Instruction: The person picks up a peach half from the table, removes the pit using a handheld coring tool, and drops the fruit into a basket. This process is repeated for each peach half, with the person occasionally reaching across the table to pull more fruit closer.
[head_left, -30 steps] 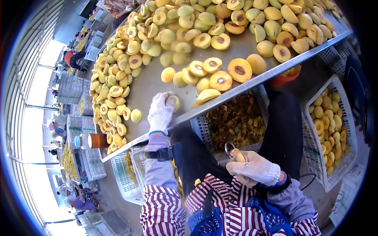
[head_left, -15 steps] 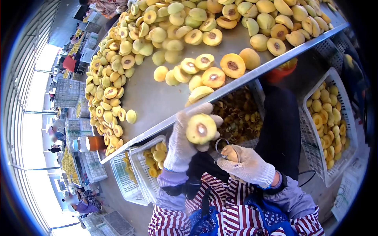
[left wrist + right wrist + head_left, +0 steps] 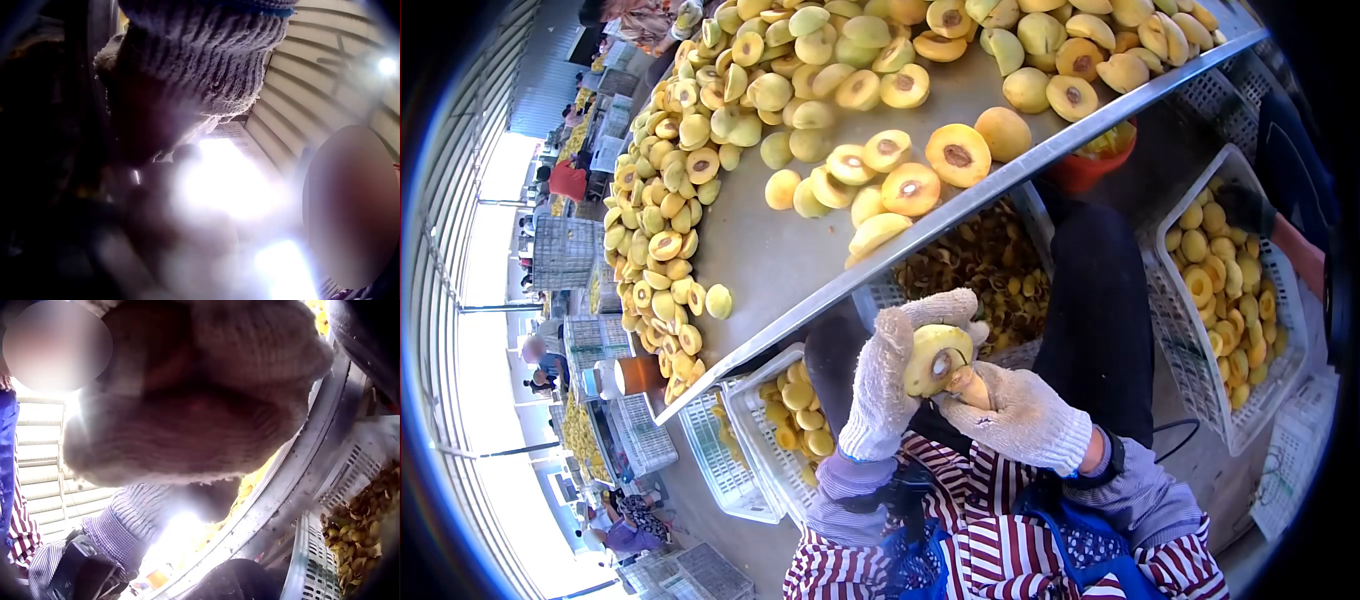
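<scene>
In the head view my gloved left hand (image 3: 882, 385) holds a yellow peach half (image 3: 922, 372), its cut face and pit turned toward my right hand. My gloved right hand (image 3: 1035, 415) grips the wooden handle (image 3: 970, 387) of a pitting tool. The tool's working end is at the pit, and its metal loop, seen in the earlier frames, is mostly hidden now. Both hands are close together over my lap, just below the table's edge. Dark, glare-filled wrist views show mainly the knitted gloves, with the peach hidden.
Many peach halves (image 3: 957, 155) lie on the metal table (image 3: 750, 245) with a raised rim. Beneath it stands a crate of pits and scraps (image 3: 970, 275). Crates of peach halves stand at left (image 3: 795, 410) and right (image 3: 1215, 290), where another person's dark-gloved hand (image 3: 1245, 210) reaches in.
My left hand picked a peach half off the table and brought it down to my right hand. The tool's end has met the pit. Another person's hand has appeared at the right crate.
</scene>
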`<state>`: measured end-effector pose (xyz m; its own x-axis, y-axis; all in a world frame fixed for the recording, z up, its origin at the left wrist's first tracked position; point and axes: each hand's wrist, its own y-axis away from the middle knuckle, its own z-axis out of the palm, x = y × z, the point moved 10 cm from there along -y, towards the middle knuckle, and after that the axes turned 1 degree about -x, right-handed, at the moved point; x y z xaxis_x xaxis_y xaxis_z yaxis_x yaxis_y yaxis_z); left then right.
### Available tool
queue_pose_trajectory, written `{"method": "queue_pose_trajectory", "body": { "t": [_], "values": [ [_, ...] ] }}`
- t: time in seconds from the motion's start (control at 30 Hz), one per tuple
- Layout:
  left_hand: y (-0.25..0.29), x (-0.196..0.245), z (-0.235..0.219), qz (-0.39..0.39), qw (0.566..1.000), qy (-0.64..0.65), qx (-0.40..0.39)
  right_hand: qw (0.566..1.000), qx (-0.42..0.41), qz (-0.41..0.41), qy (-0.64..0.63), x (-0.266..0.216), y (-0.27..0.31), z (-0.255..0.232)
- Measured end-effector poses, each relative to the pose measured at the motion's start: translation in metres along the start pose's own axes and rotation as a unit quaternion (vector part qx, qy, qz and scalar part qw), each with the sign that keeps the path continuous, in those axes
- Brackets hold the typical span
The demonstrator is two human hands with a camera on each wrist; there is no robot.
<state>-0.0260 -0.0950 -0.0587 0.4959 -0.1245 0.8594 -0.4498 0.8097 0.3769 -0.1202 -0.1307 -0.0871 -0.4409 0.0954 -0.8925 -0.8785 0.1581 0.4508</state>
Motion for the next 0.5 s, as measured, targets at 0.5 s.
{"method": "queue_pose_trajectory", "body": {
  "t": [0.5],
  "values": [
    [0.006, 0.011, 0.008, 0.115, 0.989, 0.006, 0.095, 0.940, -0.154, 0.141, -0.269, 0.007, 0.005, 0.016]
  ]
}}
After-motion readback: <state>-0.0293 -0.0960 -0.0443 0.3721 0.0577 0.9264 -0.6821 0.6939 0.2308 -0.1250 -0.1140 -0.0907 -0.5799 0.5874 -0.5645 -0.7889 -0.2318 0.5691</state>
